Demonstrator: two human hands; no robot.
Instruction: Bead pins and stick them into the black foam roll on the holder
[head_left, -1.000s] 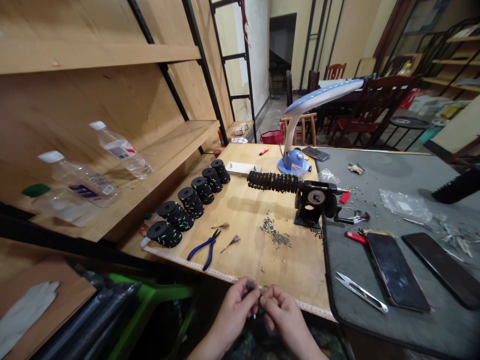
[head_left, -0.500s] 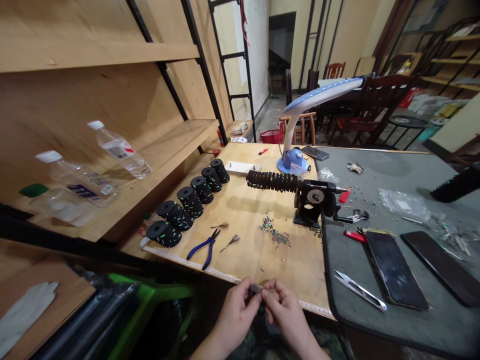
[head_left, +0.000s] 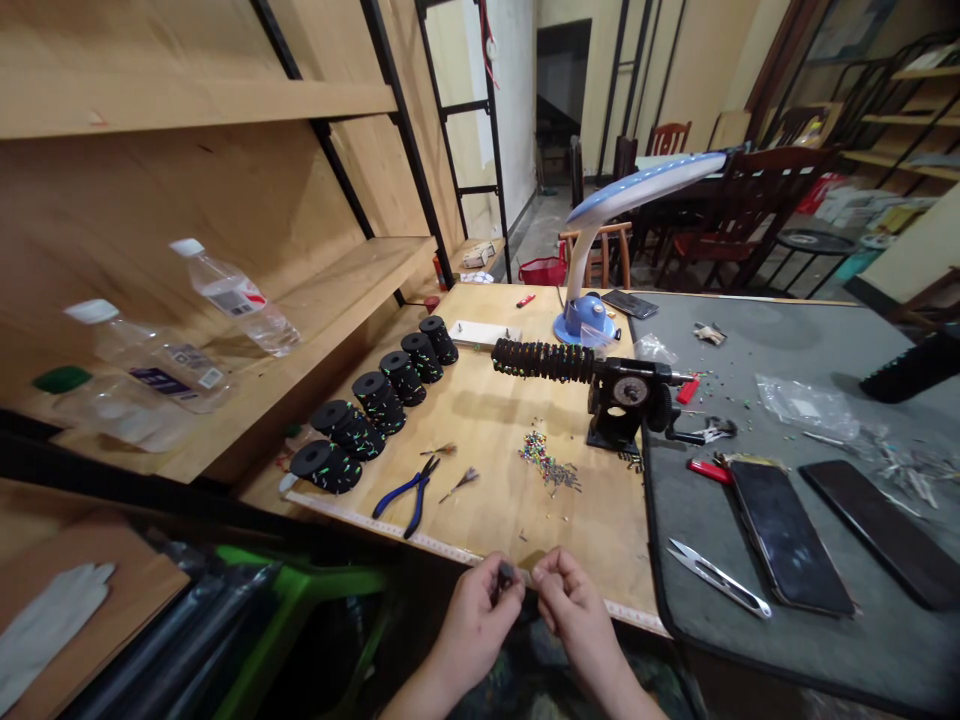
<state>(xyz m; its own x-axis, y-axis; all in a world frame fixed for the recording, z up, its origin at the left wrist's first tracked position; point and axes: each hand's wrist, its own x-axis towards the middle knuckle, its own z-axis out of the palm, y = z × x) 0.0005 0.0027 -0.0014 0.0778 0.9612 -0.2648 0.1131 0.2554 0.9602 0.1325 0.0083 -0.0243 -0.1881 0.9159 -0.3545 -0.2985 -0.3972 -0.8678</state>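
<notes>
My left hand pinches a small dark tufted piece at the wooden table's front edge. My right hand is just to its right, with fingers closed and nothing visible in them. Several black spools studded with coloured bits stand in a row on the table. Blue-handled pliers, a small feathered tuft and a scatter of coloured beads lie further out. A hand-cranked winder holds a rod wrapped in a black coil.
Wooden shelves with plastic bottles run along the left. A desk lamp stands behind the winder. A grey mat on the right holds thread snips, dark phones and a red lighter.
My hands have drawn slightly apart, with the right hand moving rightward from the dark piece. The left hand keeps hold of that piece.
</notes>
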